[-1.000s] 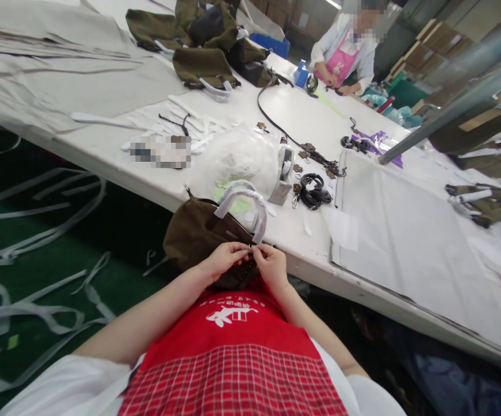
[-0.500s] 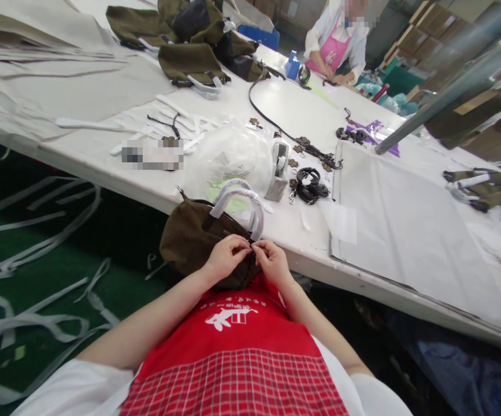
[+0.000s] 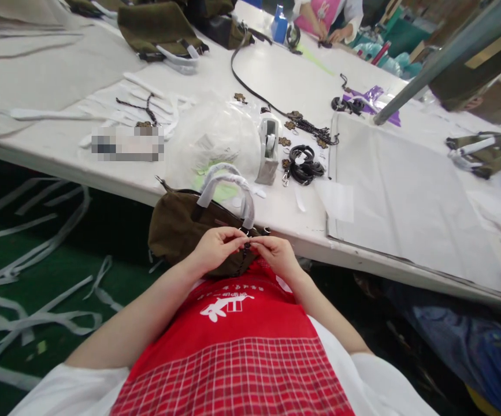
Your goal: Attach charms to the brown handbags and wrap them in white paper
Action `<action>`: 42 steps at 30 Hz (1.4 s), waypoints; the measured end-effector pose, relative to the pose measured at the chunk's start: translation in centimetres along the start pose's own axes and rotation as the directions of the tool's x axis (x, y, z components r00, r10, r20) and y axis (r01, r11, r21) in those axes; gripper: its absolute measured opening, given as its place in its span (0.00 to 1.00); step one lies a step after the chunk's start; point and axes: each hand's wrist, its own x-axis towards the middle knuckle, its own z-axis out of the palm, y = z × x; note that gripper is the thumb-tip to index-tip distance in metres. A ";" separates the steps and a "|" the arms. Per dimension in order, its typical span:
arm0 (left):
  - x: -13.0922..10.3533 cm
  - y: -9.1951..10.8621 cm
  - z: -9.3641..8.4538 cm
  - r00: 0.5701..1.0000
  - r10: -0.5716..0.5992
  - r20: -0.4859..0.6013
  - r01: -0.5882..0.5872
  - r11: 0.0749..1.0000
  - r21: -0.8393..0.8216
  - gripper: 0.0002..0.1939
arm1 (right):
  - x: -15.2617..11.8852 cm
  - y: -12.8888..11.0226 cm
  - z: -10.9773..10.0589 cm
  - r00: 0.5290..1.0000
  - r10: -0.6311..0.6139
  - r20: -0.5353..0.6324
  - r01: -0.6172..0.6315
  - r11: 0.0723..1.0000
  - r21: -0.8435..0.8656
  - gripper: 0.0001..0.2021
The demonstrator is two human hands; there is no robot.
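An olive-green handbag (image 3: 174,225) rests against the table edge and my red apron. Its two handles (image 3: 245,203) are wrapped in white film and stand up. My left hand (image 3: 216,248) and my right hand (image 3: 278,255) meet at the base of the nearer handle, each with thumb and forefinger pinched. Between the fingertips is a dark braided cord (image 3: 242,264), its lower part hanging down the bag's side. The fingers cover most of the spot where cord and handle meet, so any knot there is hidden.
Just beyond the bag lie a clear plastic bag (image 3: 215,133), a tape dispenser (image 3: 269,151) and coiled black straps (image 3: 304,166). Further off are braided cords with brown tags (image 3: 294,115) and more olive bags (image 3: 159,29). A metal pole (image 3: 427,69) slants at right. Across the table, a co-worker's hands (image 3: 341,34) work.
The view has tilted down, so things on the table sit higher in it. My hands stay pinched at the handle base, now straighter and fingertip to fingertip.
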 end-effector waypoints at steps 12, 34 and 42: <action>0.0 0.4 -0.1 0.950 0.286 0.124 -0.311 0.862 0.400 0.08 | 0.3 -0.5 -0.7 0.984 -0.097 0.151 0.131 0.961 -0.242 0.11; -0.3 0.3 0.3 0.934 0.256 0.249 -0.358 0.678 0.642 0.09 | 1.2 -1.2 -0.3 0.921 0.014 0.388 0.226 0.793 -0.566 0.14; -0.8 -1.0 0.6 0.935 0.284 0.213 -0.354 0.727 0.588 0.11 | 0.7 -0.4 0.4 0.947 0.052 0.317 0.119 0.860 -0.496 0.14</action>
